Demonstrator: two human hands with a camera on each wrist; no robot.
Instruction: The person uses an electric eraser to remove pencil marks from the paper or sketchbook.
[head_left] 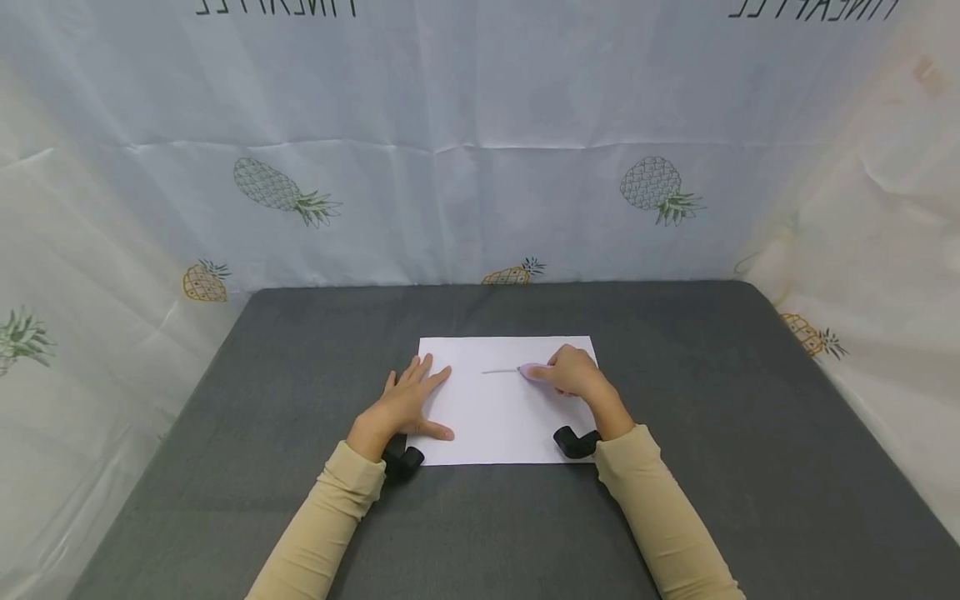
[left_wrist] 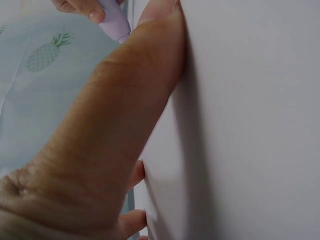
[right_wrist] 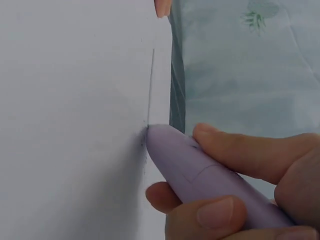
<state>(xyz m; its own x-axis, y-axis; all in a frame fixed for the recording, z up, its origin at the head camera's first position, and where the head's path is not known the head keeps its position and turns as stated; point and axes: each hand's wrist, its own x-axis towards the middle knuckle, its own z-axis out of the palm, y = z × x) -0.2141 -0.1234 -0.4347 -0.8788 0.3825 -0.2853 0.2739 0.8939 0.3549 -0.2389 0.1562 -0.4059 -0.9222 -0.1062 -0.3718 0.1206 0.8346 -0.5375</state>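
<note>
One white sheet [head_left: 480,425] lies on the one dark grey table [head_left: 712,358], and two hands are working at it. The left hand [head_left: 403,406] rests on the left part of the sheet, its fingers straight and spread, holding nothing. The right hand [head_left: 576,373] grips one lilac tool [right_wrist: 200,170] between thumb and fingers; this tool is over the upper right part of the sheet, its tip at one thin line [right_wrist: 151,90], of which I cannot tell whether it is drawn or cut. Two black pieces [head_left: 576,442] are seen, one near each wrist.
</note>
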